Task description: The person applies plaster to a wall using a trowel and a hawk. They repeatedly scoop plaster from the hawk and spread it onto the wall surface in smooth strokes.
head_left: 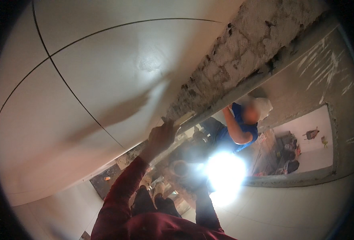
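My left hand [160,139] reaches up to the lower edge of a large smooth pale tiled wall [85,92]. Its fingers are closed round a pale, flat, straight-edged tool [184,119], whose exact kind I cannot make out. The tool's end is close to a strip of rough, patchy grey mortar [233,60] that runs along the tiles. My right forearm [207,210] points up toward a glaring bright lamp [226,172]. The glare hides my right hand, so its fingers and anything in them do not show.
Beyond the rough strip, a person in a blue shirt [245,126] and pale head covering has an arm raised toward the strip. Behind is an opening [313,154] with stacked materials. Below me are my shoes [159,189], a round bucket-like container [180,168] and cluttered floor.
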Available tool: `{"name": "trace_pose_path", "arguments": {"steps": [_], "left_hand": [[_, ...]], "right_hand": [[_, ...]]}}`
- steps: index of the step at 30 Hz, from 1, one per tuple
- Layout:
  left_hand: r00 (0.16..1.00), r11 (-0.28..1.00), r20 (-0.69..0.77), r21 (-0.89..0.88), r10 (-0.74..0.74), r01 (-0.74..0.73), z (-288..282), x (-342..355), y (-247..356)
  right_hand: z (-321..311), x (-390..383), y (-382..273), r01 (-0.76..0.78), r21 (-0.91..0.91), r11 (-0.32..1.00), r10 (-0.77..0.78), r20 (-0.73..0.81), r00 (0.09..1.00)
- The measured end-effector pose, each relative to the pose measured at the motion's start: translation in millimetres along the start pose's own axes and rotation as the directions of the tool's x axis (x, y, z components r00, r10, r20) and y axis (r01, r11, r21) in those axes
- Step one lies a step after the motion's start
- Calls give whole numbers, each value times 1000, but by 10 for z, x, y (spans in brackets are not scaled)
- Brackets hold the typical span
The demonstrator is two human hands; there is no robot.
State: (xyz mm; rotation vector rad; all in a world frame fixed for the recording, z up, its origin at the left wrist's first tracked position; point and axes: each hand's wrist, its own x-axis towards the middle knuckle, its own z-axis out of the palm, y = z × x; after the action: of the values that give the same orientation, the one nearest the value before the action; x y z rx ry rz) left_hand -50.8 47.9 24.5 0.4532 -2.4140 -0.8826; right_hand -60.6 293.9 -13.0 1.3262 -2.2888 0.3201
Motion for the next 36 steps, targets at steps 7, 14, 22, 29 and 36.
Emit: {"name": "trace_pose_path", "arguments": {"steps": [7, 14, 22, 29, 36], "left_hand": [[993, 997, 97, 45, -70, 66, -12, 4, -36], [994, 995, 102, 91, -39, 30, -25, -10, 1], [996, 988, -22, 137, 81, -77, -2, -82, 15], [997, 971, 68, 231, 38, -53, -59, -62, -6], [996, 986, 22, 143, 85, -88, -140, -105, -65]], "right_hand": [[-58, 169, 24, 32, 214, 976, -30, -12, 999], [-10, 448, 41, -5, 376, 927, 41, -87, 995], [-13, 619, 59, -50, 532, 845, 147, -143, 979], [161, 684, 83, -164, 532, 831, 235, -67, 970], [172, 479, 37, -56, 423, 905, 106, -96, 990]]}}
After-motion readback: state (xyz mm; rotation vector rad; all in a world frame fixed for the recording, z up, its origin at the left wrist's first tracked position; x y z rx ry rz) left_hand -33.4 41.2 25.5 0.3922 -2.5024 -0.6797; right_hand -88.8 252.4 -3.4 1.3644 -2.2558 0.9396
